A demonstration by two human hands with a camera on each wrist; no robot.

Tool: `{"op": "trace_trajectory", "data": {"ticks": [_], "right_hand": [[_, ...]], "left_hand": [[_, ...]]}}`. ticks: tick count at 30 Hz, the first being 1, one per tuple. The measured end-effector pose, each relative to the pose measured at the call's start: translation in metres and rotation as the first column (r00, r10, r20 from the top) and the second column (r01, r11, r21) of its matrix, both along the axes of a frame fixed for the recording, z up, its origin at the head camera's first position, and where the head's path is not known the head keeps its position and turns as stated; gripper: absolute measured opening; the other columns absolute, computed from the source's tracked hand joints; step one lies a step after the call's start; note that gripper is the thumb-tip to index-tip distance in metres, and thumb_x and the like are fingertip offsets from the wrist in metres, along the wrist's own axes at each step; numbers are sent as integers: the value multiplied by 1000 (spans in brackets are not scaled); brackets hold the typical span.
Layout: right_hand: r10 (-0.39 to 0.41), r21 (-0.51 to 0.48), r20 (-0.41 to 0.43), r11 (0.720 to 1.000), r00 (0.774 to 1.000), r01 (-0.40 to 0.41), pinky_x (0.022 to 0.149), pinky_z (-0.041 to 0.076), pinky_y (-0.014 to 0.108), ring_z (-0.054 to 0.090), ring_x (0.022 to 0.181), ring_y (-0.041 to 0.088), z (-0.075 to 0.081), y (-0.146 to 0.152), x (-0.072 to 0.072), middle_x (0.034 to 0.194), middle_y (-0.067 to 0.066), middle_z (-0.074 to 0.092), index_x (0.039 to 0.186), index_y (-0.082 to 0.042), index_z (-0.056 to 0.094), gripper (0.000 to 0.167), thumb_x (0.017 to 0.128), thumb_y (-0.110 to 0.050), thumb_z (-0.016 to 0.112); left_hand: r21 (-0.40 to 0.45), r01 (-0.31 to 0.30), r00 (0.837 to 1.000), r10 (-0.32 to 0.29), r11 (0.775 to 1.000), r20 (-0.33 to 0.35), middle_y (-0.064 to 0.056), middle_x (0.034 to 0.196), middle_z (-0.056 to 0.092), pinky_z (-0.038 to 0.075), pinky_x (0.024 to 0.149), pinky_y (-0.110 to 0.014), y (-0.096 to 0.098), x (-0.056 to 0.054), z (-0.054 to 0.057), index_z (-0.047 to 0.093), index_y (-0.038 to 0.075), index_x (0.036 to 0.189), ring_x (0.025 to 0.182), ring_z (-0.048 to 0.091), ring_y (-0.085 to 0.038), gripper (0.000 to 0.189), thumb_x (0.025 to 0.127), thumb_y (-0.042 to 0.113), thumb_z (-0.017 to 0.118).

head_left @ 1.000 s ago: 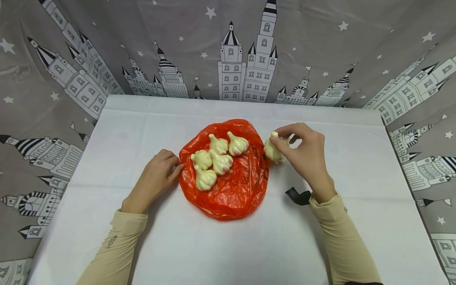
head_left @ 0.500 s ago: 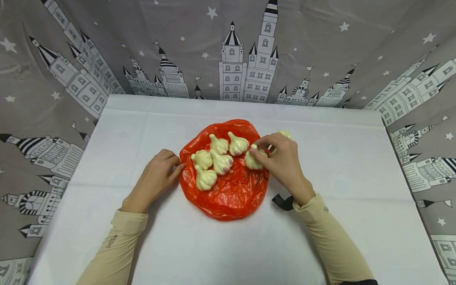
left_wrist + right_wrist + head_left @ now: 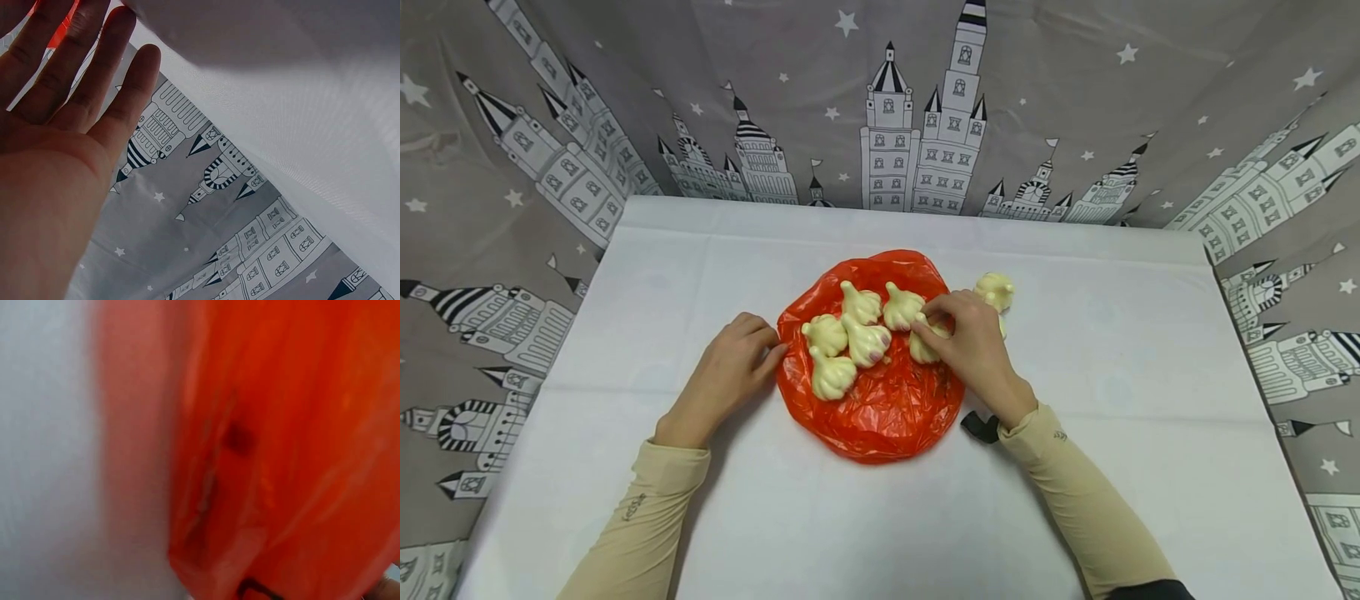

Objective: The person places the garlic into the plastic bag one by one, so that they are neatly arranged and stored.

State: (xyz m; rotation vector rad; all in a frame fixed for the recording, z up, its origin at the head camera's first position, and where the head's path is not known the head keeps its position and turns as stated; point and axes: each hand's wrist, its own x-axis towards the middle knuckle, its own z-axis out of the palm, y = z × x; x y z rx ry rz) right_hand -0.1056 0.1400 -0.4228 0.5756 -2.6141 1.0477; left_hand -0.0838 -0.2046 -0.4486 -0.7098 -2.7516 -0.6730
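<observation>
My right hand (image 3: 973,342) pinches a garlic bulb (image 3: 925,346) by its stem, over the right part of a round red plastic bag (image 3: 887,425). Several other garlic bulbs (image 3: 868,342) sit on the bag's left and back parts, one of them right beside the held bulb. On the opposite side, my left hand (image 3: 733,375) rests with its thumb and fingertips at the bag's left edge. Its fingers (image 3: 75,81) look loosely extended in the left wrist view. Crinkled red plastic (image 3: 281,456) fills much of the right wrist view, where the held bulb is not seen.
Behind my right hand, a garlic bulb (image 3: 995,289) lies on the white-covered table (image 3: 850,533), with part of another pale piece showing below it. A black strap end (image 3: 981,427) sticks out by my right wrist. A grey castle-print cloth (image 3: 820,75) hangs behind.
My right hand has carried the garlic bulb leftward from beside the bag to over it, uncovering garlic on the table. The neighbouring bulb has shifted slightly. My left hand stays put.
</observation>
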Motion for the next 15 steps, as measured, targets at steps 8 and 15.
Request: {"op": "trace_trajectory", "data": {"ticks": [8,15], "right_hand": [[-10,3,3,1000,1000,10,70,44,34,59,80,25,6,3,1,89,9,76,100,-4,80,24,87,-23,88],[-79,-53,-37,996,996,77,65,47,33,62,77,24,22,21,-3,86,6,75,98,-8,81,15,93,-21,82]], "left_hand": [[-10,-5,1000,5,1000,13,-12,89,67,52,87,-48,0,0,1,69,1,83,95,60,-31,13,93,6,75],[-5,-1,1000,1,1000,8,-13,88,66,52,86,-48,0,0,0,69,1,82,94,59,-32,13,93,6,75]]}}
